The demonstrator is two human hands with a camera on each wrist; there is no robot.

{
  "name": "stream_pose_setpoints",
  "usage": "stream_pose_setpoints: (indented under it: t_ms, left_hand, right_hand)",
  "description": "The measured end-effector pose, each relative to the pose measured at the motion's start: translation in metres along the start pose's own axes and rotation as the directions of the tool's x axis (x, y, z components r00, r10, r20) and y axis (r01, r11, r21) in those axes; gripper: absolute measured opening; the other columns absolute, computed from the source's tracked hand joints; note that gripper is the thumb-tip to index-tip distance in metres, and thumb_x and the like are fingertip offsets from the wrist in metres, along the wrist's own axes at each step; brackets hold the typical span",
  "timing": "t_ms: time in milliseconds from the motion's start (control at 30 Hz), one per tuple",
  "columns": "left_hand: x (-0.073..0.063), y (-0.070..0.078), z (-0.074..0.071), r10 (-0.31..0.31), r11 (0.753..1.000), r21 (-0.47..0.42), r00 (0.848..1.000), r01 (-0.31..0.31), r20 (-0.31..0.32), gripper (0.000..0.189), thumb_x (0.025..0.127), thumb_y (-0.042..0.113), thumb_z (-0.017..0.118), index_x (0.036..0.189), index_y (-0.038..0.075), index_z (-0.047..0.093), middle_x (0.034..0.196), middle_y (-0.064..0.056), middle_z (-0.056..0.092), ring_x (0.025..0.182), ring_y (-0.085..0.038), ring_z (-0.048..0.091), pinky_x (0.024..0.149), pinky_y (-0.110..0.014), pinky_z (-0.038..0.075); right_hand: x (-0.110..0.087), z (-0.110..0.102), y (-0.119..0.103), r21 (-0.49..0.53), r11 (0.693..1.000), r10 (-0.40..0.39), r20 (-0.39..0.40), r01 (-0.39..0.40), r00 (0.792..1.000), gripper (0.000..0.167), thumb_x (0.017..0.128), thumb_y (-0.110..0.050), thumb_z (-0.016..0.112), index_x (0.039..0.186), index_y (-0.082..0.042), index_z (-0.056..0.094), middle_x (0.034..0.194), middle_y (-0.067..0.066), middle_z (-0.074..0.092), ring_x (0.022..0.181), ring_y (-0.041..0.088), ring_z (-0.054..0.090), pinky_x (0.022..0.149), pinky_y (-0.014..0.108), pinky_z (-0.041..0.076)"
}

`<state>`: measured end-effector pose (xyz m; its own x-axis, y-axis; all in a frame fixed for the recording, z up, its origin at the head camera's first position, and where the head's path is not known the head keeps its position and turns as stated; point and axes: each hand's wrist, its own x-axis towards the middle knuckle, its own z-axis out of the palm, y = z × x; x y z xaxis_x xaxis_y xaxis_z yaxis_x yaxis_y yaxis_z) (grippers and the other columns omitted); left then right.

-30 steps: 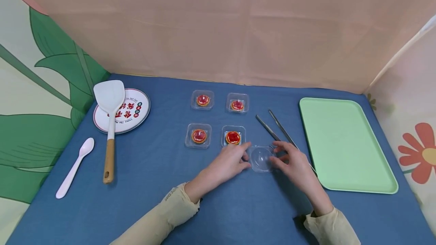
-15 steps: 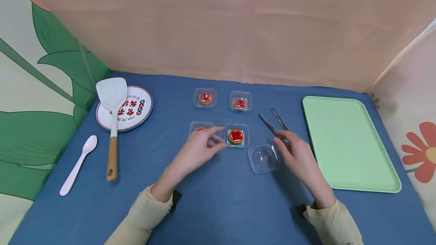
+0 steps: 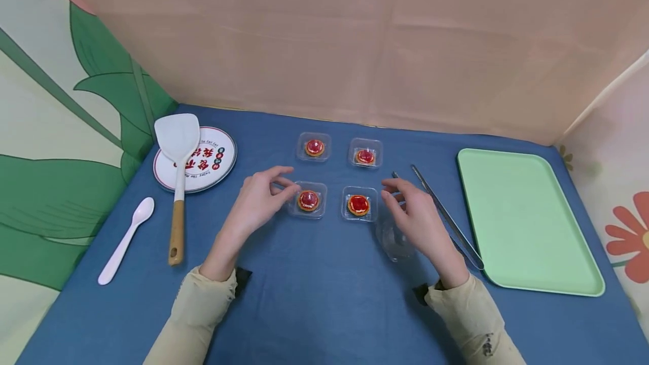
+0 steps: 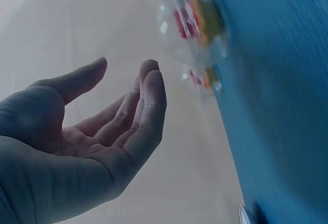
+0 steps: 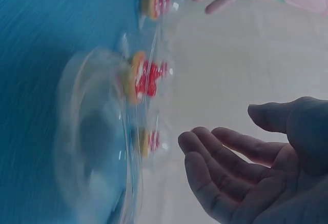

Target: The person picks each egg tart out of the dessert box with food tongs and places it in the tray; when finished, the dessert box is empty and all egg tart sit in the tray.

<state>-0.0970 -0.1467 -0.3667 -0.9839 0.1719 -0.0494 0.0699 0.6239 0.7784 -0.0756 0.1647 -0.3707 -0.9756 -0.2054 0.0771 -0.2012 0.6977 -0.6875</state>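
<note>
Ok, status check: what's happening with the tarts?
Left grip, right grip: both empty. Front right tart uncovered in its box. Clear lid beside it, seemingly not blocking.

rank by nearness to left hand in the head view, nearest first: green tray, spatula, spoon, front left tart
1. Front left tart: just right of the left hand
2. Spatula: left of the hand, over the plate
3. Spoon: farther left, past the spatula
4. Green tray: far right

The tarts (image 3: 358, 205) are red-topped, the tray (image 3: 532, 224) pale green, the tablecloth (image 3: 304, 286) plain blue.
</note>
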Motion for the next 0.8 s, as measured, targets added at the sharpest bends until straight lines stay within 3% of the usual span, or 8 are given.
stream_pose_setpoints:
  t_ms: [167, 333, 567, 667, 800]
  left_hand:
    - [0.005, -0.009, -0.003, -0.036, 0.998, 0.053, 0.999, 0.035, 0.017, 0.049, 0.105, 0.022, 0.073, 0.145, -0.004, 0.062, 0.119, -0.017, 0.077, 0.098, -0.031, 0.076, 0.078, -0.045, 0.06]
    - [0.007, -0.016, -0.004, -0.081, 0.994, 0.079, 0.995, 0.077, 0.051, 0.054, 0.106, 0.025, 0.07, 0.148, -0.006, 0.058, 0.125, -0.019, 0.075, 0.111, -0.036, 0.072, 0.092, -0.053, 0.058]
    - [0.01, -0.022, -0.001, -0.102, 0.994, 0.042, 0.986, 0.097, 0.133, 0.061, 0.108, 0.017, 0.066, 0.156, -0.013, 0.042, 0.129, -0.024, 0.072, 0.086, -0.027, 0.078, 0.088, -0.049, 0.061]
    - [0.01, -0.022, -0.001, -0.111, 0.994, 0.028, 0.98, 0.107, 0.167, 0.06, 0.108, 0.015, 0.065, 0.156, -0.014, 0.041, 0.13, -0.025, 0.071, 0.086, -0.026, 0.078, 0.085, -0.046, 0.063]
    - [0.009, -0.023, -0.001, -0.116, 0.993, 0.014, 0.973, 0.116, 0.202, 0.051, 0.109, 0.01, 0.062, 0.151, -0.014, 0.048, 0.13, -0.027, 0.07, 0.088, -0.028, 0.078, 0.083, -0.042, 0.065]
  right_hand:
    - [0.011, 0.013, -0.007, 0.06, 0.998, -0.028, 0.015, 0.027, 0.999, 0.034, 0.109, -0.013, 0.065, 0.137, 0.007, 0.067, 0.129, 0.021, 0.072, 0.11, 0.036, 0.071, 0.093, 0.054, 0.063]
    - [0.02, 0.029, -0.015, 0.125, 0.991, -0.051, 0.045, 0.045, 0.998, 0.032, 0.109, -0.011, 0.064, 0.136, 0.005, 0.067, 0.127, 0.018, 0.073, 0.112, 0.034, 0.07, 0.093, 0.053, 0.063]
    - [0.034, 0.05, -0.027, 0.239, 0.971, -0.051, 0.13, 0.019, 0.99, 0.035, 0.109, -0.009, 0.064, 0.14, 0.006, 0.065, 0.13, 0.021, 0.071, 0.098, 0.033, 0.073, 0.081, 0.044, 0.065]
    - [0.039, 0.056, -0.031, 0.268, 0.963, -0.025, 0.179, -0.025, 0.983, 0.038, 0.108, -0.008, 0.065, 0.143, 0.007, 0.062, 0.136, 0.024, 0.068, 0.091, 0.034, 0.075, 0.08, 0.042, 0.066]
    - [0.045, 0.062, -0.036, 0.229, 0.972, -0.005, 0.221, -0.047, 0.975, 0.042, 0.108, -0.007, 0.065, 0.146, 0.008, 0.058, 0.137, 0.025, 0.067, 0.086, 0.029, 0.077, 0.08, 0.041, 0.066]
